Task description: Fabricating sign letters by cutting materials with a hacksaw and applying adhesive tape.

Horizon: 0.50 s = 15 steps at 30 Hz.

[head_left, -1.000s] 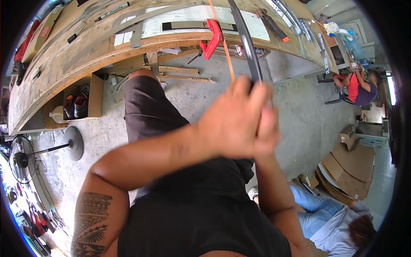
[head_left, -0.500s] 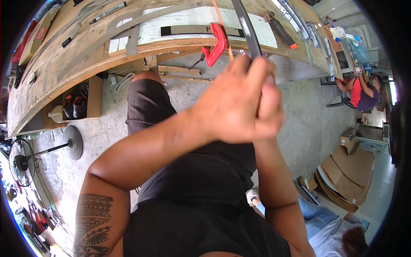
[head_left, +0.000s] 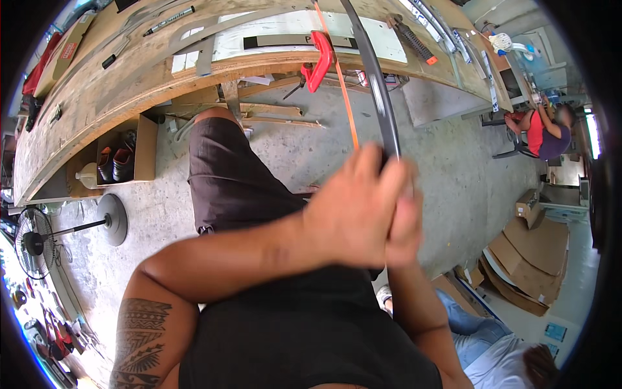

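Note:
Both my hands are closed together on the handle end of a hacksaw, in front of my body. My left hand lies over the front, and my right hand is wrapped in behind it, partly covered. The handle itself is hidden by the fingers. From them the hacksaw's black frame and thin orange blade run forward over the bench edge. Beside the blade, a red C-clamp grips the edge at a dark and grey flat strip lying on a white board.
The wooden workbench also carries a marker, a tool with a ridged, orange-tipped handle and metal rails. Below stand a box of shoes and a fan. Other people sit at right and lower right.
Both hands have pulled the hacksaw back toward my body, so more of its frame and blade shows between my hands and the bench. The clamp and strip stay in place.

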Each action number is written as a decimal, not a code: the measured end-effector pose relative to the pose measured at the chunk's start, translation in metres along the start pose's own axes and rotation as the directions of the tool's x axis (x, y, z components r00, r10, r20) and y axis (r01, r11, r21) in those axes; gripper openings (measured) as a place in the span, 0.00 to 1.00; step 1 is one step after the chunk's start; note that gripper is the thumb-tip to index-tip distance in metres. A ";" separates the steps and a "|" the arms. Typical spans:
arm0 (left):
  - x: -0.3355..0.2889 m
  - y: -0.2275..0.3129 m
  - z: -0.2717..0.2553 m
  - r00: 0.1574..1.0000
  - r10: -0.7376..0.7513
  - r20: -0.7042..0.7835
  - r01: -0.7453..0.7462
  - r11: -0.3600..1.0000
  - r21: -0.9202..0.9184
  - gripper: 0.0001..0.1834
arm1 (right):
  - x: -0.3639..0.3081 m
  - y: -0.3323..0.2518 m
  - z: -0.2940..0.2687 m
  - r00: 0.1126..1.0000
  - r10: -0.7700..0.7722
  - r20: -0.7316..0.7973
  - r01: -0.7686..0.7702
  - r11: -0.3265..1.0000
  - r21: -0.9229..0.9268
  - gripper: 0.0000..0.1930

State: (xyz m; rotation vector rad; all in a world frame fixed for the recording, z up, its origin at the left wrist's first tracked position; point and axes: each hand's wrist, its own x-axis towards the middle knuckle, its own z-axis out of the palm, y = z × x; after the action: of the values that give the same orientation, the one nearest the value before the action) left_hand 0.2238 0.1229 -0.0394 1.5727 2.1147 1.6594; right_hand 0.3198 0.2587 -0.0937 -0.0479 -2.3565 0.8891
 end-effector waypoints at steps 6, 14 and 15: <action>-0.023 0.017 0.012 0.999 0.041 -0.019 -0.043 0.994 -0.097 0.37 | -0.014 -0.013 0.002 0.987 0.156 -0.040 -0.131 0.923 0.361 0.17; 0.070 -0.069 -0.024 0.993 0.096 -0.075 -0.099 0.994 -0.036 0.37 | 0.114 0.022 0.050 0.967 0.207 -0.150 -0.142 0.923 0.357 0.19; 0.082 -0.073 -0.026 0.993 0.091 -0.081 -0.095 0.994 -0.046 0.37 | 0.134 0.015 0.046 0.981 0.115 -0.154 -0.071 0.961 0.267 0.19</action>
State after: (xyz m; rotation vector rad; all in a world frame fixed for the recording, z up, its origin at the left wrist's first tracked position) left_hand 0.1201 0.1670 -0.0397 1.6418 2.0480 1.8165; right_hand 0.1830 0.2753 -0.0581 -0.1233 -2.0784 1.1871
